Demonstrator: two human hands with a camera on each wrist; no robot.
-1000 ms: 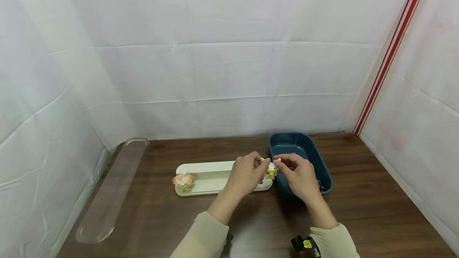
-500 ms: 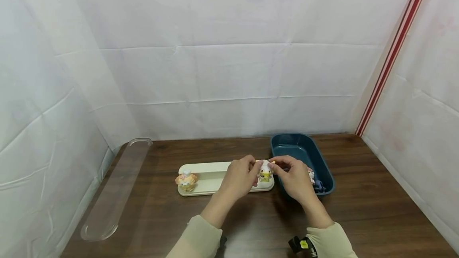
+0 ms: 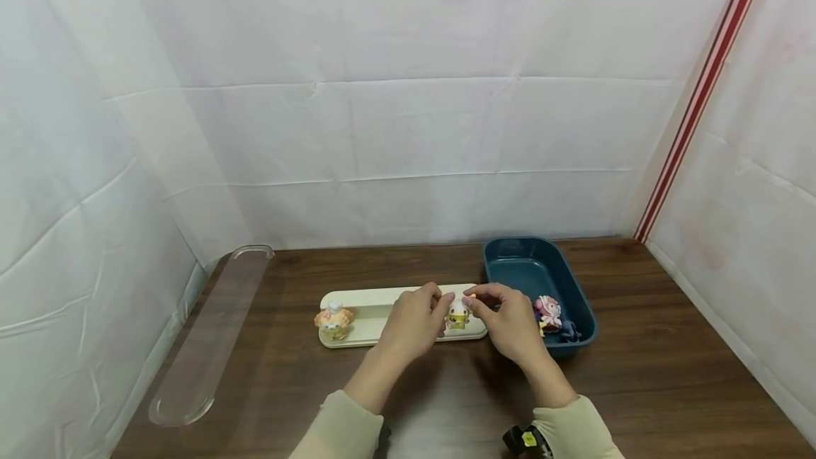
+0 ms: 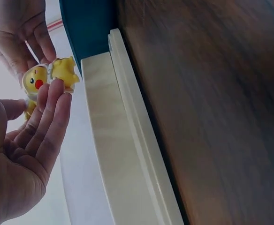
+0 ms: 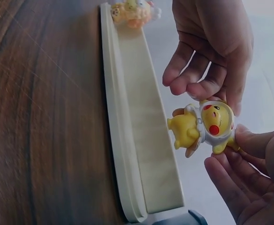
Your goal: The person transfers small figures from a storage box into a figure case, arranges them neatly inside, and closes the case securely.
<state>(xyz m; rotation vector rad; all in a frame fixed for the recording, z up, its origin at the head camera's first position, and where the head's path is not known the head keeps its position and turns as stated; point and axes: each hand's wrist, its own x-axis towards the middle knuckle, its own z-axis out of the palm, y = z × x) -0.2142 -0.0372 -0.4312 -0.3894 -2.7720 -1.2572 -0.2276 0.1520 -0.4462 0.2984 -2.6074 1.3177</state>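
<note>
A small yellow Pikachu figurine point(image 3: 457, 316) in a white hood is held upright over the right end of a long cream tray point(image 3: 370, 296). My left hand point(image 3: 411, 324) pinches it at one ear, while my right hand point(image 3: 513, 324) pinches the other side of its head between thumb and fingers. In the right wrist view the Pikachu figurine point(image 5: 186, 129) shows its face, and its feet hang over the tray point(image 5: 153, 150). An orange fluffy figurine with a white top point(image 3: 334, 322) stands at the tray's left end.
A dark blue bin point(image 3: 579, 296) sits right of the tray, holding a pink-and-white figurine point(image 3: 548, 309) and a dark blue one point(image 3: 569, 332). On the left lies a long clear plastic cover point(image 3: 213, 338). White cloth point(image 3: 408, 126) hangs behind the wooden table point(image 3: 663, 346).
Both hands have carried the Pikachu figurine leftward, from the blue bin's edge to over the tray's right end. More of the figurines in the bin now shows.
</note>
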